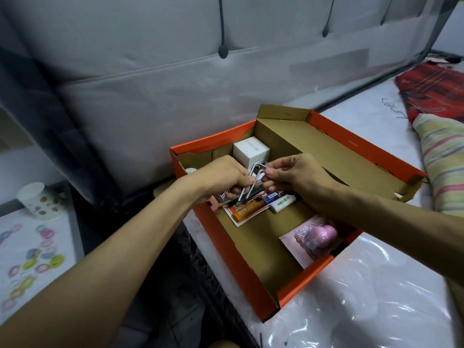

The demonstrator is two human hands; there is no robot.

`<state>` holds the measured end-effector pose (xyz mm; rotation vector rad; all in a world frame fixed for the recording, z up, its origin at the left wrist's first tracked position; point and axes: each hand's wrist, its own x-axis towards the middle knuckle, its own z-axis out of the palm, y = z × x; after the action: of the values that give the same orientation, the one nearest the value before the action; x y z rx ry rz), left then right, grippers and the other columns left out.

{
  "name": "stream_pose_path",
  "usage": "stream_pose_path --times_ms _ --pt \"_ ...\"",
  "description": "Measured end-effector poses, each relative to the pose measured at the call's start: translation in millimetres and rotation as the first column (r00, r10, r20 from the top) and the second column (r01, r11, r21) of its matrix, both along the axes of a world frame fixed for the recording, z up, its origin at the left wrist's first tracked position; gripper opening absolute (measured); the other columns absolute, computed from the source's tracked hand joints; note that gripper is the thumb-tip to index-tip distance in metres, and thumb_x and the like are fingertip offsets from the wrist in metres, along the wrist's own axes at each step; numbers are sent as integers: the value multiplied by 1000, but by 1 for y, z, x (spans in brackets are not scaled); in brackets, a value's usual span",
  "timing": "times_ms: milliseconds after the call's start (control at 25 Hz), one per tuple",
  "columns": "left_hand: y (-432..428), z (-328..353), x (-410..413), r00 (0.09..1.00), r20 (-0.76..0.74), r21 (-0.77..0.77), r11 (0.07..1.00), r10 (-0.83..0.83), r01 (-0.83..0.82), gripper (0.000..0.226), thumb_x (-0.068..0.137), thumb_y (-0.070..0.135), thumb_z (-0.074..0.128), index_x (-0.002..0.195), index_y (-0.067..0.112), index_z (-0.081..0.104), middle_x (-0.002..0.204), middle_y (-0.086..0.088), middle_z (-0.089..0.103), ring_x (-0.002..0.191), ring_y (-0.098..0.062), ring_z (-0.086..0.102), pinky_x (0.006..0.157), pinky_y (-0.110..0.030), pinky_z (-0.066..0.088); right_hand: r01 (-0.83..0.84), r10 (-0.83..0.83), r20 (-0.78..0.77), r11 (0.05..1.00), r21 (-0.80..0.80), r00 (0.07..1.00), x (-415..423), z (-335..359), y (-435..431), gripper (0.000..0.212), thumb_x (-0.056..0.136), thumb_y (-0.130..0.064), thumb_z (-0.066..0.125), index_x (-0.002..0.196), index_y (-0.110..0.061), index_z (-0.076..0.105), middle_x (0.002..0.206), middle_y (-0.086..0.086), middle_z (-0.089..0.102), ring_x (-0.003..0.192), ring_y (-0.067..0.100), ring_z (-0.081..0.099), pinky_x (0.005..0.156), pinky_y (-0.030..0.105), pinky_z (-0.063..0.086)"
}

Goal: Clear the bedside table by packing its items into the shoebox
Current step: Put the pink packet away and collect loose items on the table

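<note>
An open orange shoebox [241, 259] lies on the plastic-wrapped mattress, its lid folded back to the right. Over its far left part both my hands hold a bundle of metal hex keys [247, 187]. My left hand [223, 175] grips their lower ends. My right hand [291, 173] pinches the bent top end. Inside the box lie a white cube box [251, 151], an orange lighter [247, 209], a white eraser [282, 204], pencils, a card and a pink heart in clear wrap [319, 236].
The bedside table [37, 244] at the left has a patterned top and bears a white paper cup [37, 199]. A grey padded headboard [175, 59] rises behind. A red cloth [431, 91] and a striped pillow [444, 167] lie on the mattress at the right.
</note>
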<state>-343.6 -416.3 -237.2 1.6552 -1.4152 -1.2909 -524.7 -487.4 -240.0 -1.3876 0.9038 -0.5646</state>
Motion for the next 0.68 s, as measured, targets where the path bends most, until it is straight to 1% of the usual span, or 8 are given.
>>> stream_pose_path --times_ms 120,240,320,400,480,560,640,680 --pt "0 3 0 999 -32 24 999 -20 20 28 100 13 54 90 -5 73 49 3 45 43 -6 38 42 -16 33 24 -35 94 994 110 995 1 0 0 7 83 -5 64 85 -2 70 71 11 72 61 15 71 54 17 55" --pt "0 5 0 997 -67 67 997 -33 37 27 101 16 52 88 2 71 63 -4 63 46 -6 41 42 -17 32 -14 -42 209 965 262 977 3 0 0 10 75 -10 66 78 -4 74 70 10 71 61 14 69 54 17 56" --pt "0 6 1 994 -96 104 993 -42 52 24 101 17 51 90 3 67 73 -9 69 45 -6 43 40 -16 32 -39 -24 233 964 263 972 4 -1 1 11 76 -12 66 80 -5 73 69 9 69 60 13 67 56 18 56" --pt "1 7 3 991 -122 128 989 -54 70 23 101 18 52 90 4 66 72 -9 68 44 -6 43 39 -16 32 -36 15 164 992 124 986 4 -3 2 10 82 -13 66 82 -6 73 69 8 68 60 13 64 57 19 56" --pt "2 8 4 991 -119 137 987 -66 82 23 102 19 52 91 4 65 69 -8 66 44 -6 44 38 -15 33 -32 27 -31 980 -198 999 1 -2 3 10 85 -16 67 86 -7 72 70 6 69 59 13 65 57 20 56" --pt "2 8 3 993 -98 133 988 -71 83 21 102 19 52 93 4 64 68 -8 65 44 -7 45 38 -16 34 -119 -12 -238 841 -527 971 -1 -1 1 10 85 -21 69 87 -12 71 73 -1 71 63 8 68 57 18 55" --pt "1 7 2 995 -70 123 990 -65 73 21 102 20 52 97 3 63 70 -9 66 44 -7 47 39 -17 35 -217 -29 -341 721 -658 939 1 3 0 5 84 -24 69 85 -19 69 76 -6 70 68 3 68 57 14 54" --pt "1 7 2 996 -66 118 991 -60 67 20 102 20 51 99 4 63 71 -9 67 45 -7 48 39 -17 36 -229 -29 -353 710 -666 935 3 4 -2 3 84 -24 69 84 -21 68 76 -6 70 69 2 68 56 13 53"
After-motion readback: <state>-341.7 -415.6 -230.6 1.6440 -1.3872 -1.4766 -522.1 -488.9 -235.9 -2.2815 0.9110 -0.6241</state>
